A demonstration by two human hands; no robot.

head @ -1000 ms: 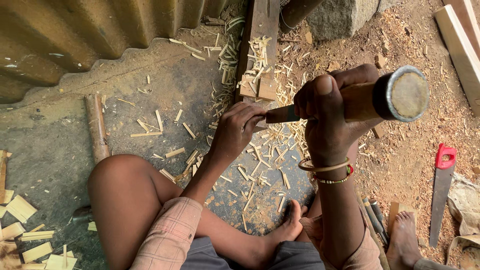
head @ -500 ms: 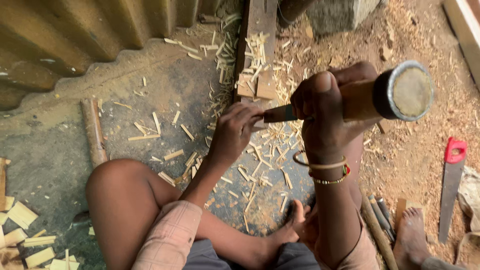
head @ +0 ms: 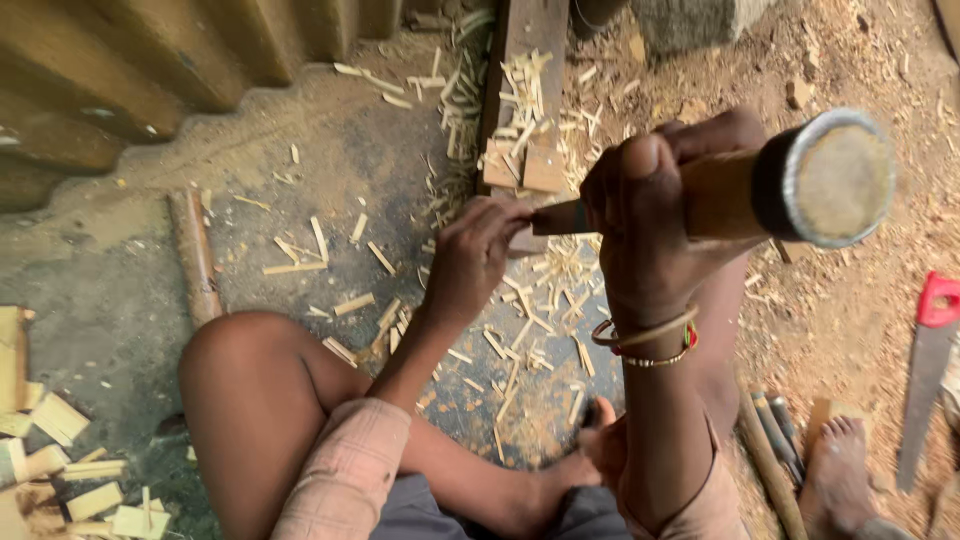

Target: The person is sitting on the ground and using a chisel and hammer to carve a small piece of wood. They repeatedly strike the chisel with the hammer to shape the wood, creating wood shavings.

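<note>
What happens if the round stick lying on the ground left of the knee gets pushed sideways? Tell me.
The round stick looks cylindrical, so it would probably roll rather than slide. It appears to be solid wood, so likely stiff, not floppy. The gritty ground and scattered wood slivers nearby would probably stop it soon.

Wood everywhere, dry and pale, against rough ground.
The tool handle (head: 740,190) looks like smooth brown wood, capped by a dull metal ring; splinters (head: 520,330) are raw, matt wood; the saw (head: 925,375) shows a grey metal blade and glossy red plastic grip; the sleeve (head: 345,470) is soft checked cloth; the corrugated sheet (head: 150,80) is dusty and matt.
</note>
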